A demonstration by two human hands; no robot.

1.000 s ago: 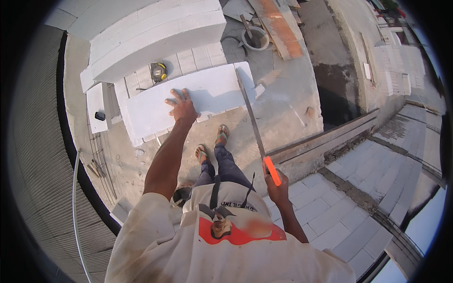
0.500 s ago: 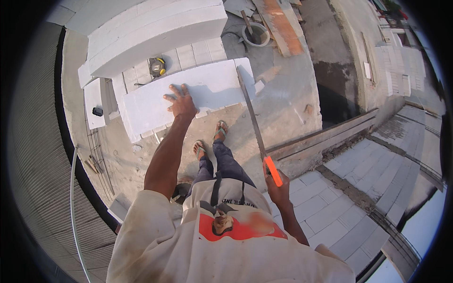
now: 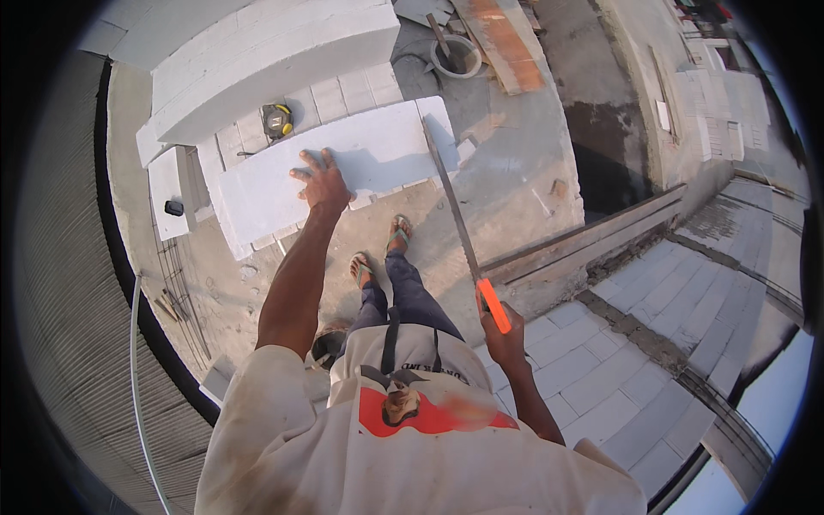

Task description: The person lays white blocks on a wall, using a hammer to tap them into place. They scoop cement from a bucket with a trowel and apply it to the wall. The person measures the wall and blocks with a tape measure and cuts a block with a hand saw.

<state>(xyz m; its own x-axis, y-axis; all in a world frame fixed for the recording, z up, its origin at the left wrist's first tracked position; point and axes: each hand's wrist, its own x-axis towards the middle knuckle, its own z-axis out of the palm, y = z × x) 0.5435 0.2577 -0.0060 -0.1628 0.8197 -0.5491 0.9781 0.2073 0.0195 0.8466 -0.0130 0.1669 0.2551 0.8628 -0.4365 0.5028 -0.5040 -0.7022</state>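
A long white block [image 3: 266,193] lies in front of me across other white blocks. My left hand [image 3: 324,182] presses on its top face near the front edge, fingers spread. My right hand [image 3: 503,330] is closed round the orange handle of a hand saw [image 3: 453,202]. The saw's long blade slants up and away to the left, its far end lying across the block near the right end. A line or cut crosses the block there, and the blade hides part of it.
A tape measure [image 3: 277,121] sits on the blocks behind. Farther off stand a stacked white block wall [image 3: 275,73] and a bucket [image 3: 456,58] with a tool in it. A small black object [image 3: 174,208] rests on a block at left. A wooden board [image 3: 592,236] edges the drop at right.
The whole view has shifted slightly, moving the block and surroundings a little up and left. Both hands keep their places, the right still on the saw.
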